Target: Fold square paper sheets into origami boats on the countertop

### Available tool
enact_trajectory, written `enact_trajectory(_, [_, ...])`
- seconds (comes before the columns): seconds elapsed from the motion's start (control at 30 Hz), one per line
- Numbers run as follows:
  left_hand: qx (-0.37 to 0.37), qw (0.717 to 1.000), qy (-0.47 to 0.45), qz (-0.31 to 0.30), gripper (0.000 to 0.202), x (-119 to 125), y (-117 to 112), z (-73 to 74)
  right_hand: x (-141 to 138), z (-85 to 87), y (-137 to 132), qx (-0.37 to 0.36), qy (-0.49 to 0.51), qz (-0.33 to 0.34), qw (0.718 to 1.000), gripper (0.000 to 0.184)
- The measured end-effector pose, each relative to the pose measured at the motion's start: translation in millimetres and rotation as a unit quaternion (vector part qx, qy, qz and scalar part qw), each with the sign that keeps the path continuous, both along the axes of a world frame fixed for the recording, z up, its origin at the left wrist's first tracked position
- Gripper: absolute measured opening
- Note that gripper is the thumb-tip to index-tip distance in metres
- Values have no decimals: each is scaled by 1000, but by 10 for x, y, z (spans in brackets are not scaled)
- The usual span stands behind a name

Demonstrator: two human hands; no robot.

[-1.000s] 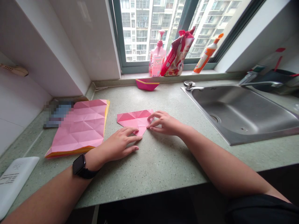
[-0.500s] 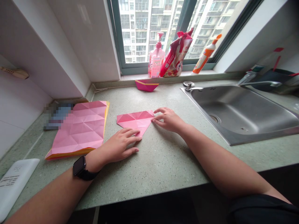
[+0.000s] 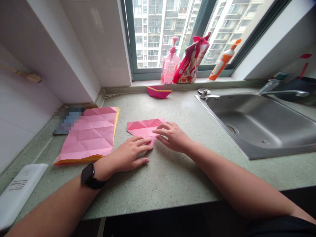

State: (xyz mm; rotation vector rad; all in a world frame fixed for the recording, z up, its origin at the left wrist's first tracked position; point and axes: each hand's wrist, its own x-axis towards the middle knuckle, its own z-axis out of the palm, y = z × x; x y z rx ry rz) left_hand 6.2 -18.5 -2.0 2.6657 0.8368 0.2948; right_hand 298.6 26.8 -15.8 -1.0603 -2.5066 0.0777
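Note:
A folded pink origami paper (image 3: 140, 128) lies on the speckled green countertop (image 3: 172, 187), with a darker pink creased flap along its top. My right hand (image 3: 172, 136) is on its right part, fingers and thumb drawn together over the paper. My left hand (image 3: 130, 153) lies flat just left of the paper's lower tip, fingers apart and holding nothing, with a black smartwatch (image 3: 88, 174) on the wrist. Further left lies a large creased pink sheet (image 3: 90, 135) with a yellow-orange underside.
A small pink paper boat (image 3: 158, 92) stands below the window, behind a pink pump bottle (image 3: 170, 64), a pink-and-red bag (image 3: 191, 59) and an orange-and-white tube (image 3: 221, 61). A steel sink (image 3: 256, 123) lies right. A white flat device (image 3: 21, 189) lies front left.
My right hand has moved left from the paper's right corner onto the paper, covering more of it. The left hand has barely moved, and the whole view has shifted slightly.

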Motion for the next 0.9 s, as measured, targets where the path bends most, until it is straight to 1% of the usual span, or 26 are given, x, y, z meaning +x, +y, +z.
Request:
enact_trajectory(0.07, [0, 1000, 0, 0, 53, -3, 0, -6, -125, -38, -56, -5, -25, 19, 999, 31])
enact_trajectory(0.2, [-1, 1000, 6, 2, 55, 0, 3, -4, -249, -115, -67, -17, -56, 11, 998, 30])
enact_trajectory(0.33, [-1, 1000, 13, -2, 52, 11, 8, 8, -251, -152, -35, -16, -52, 1, 999, 30])
enact_trajectory(0.5, [1, 1000, 12, -6, 50, 18, 6, 13, -271, -174, -5, 1, -60, -16, 998, 29])
enact_trajectory(0.7, [7, 1000, -5, -10, 49, 12, 5, -3, -331, -169, 4, 15, -79, -39, 996, 27])
enact_trajectory(0.9, [20, 1000, 7, -17, 50, 31, 2, 35, -327, -154, 36, 26, -81, -41, 995, 25])
